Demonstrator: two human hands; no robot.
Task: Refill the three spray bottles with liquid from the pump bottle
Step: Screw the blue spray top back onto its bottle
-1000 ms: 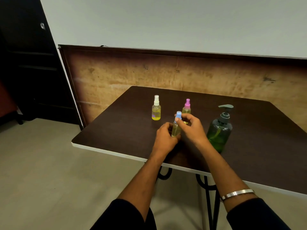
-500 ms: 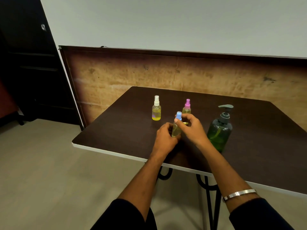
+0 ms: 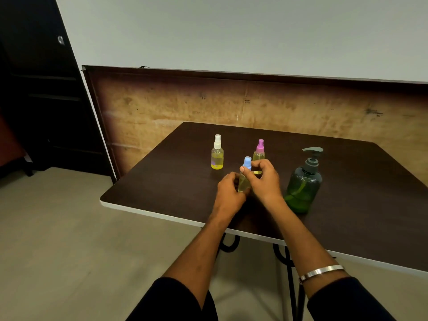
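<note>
head view: dark table (image 3: 347, 205), beige floor (image 3: 58, 239), plywood-backed wall (image 3: 208, 105)

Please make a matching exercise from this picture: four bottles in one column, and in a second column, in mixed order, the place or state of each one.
Things:
1. white-cap bottle
2. pink-cap bottle
3. blue-cap bottle
4. green pump bottle

Places or states:
A. partly hidden behind the right hand
B. stands alone, farthest to the left
C. largest, farthest to the right
D. held by both hands, the left hand round its body

Pairs: 1-B, 2-A, 3-D, 4-C
</note>
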